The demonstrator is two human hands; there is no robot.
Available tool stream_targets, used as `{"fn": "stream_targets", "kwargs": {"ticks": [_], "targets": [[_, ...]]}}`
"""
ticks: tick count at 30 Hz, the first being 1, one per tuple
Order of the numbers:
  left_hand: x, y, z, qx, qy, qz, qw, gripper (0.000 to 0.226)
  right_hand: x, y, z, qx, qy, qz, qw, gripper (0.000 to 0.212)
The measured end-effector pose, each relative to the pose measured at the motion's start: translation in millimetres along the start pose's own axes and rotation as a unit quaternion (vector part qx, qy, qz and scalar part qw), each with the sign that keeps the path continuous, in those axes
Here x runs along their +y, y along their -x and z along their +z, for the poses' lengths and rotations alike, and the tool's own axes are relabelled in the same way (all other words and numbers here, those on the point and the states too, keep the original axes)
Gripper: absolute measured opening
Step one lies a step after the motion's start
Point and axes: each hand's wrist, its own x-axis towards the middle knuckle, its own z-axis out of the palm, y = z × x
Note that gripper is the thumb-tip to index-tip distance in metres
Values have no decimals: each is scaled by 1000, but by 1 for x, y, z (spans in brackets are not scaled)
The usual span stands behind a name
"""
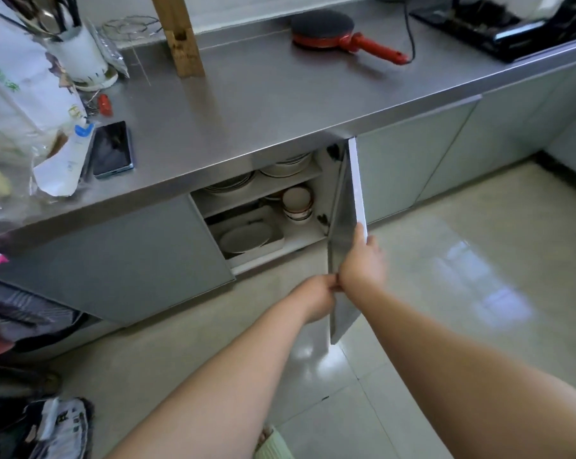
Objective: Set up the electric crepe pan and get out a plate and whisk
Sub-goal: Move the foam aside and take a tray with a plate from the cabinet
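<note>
Both bare arms reach forward and down toward the open grey cabinet door (344,226) below the front edge of the stainless steel table (263,104). The right hand (362,260) grips the door's white outer edge, its fingers wrapped round the far side and the thumb lying up along the edge. The left hand (316,298) sits just beside it, touching the right wrist, its fingers curled at the door's lower part; whether they pinch the door cannot be told.

Inside the cabinet, 2 shelves hold crockery: stacked white plates and bowls (233,185) on the upper shelf, and on the lower one a flat white plate (245,236) in a white tray, with stacked small bowls (298,203) to its right.

The red electric crepe pan with a dark round top (323,29) rests near the table's back edge, handle pointing right, with a black cord (409,31) at the handle's end. A black phone (112,149) lies near the table's front left corner.
</note>
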Motion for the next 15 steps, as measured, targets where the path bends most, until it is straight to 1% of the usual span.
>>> {"fn": "stream_targets", "kwargs": {"ticks": [1, 3, 8, 11, 15], "targets": [[7, -3, 4, -12, -40, 5, 999, 65, 11, -3, -5, 11, 30, 2, 999, 84], [19, -9, 10, -22, -115, 17, 993, 66, 34, -8, -14, 20, 74, 11, 997, 84], [22, -35, 11, -4, -266, 26, 963, 80, 73, -31, -29, 42, 119, 41, 991, 84], [29, -50, 11, -7, -307, 7, 951, 84, 86, -45, -33, 43, 150, 59, 986, 88], [43, -66, 13, -5, -338, 20, 941, 85, 96, -56, -41, 16, 164, 79, 983, 91]]}}
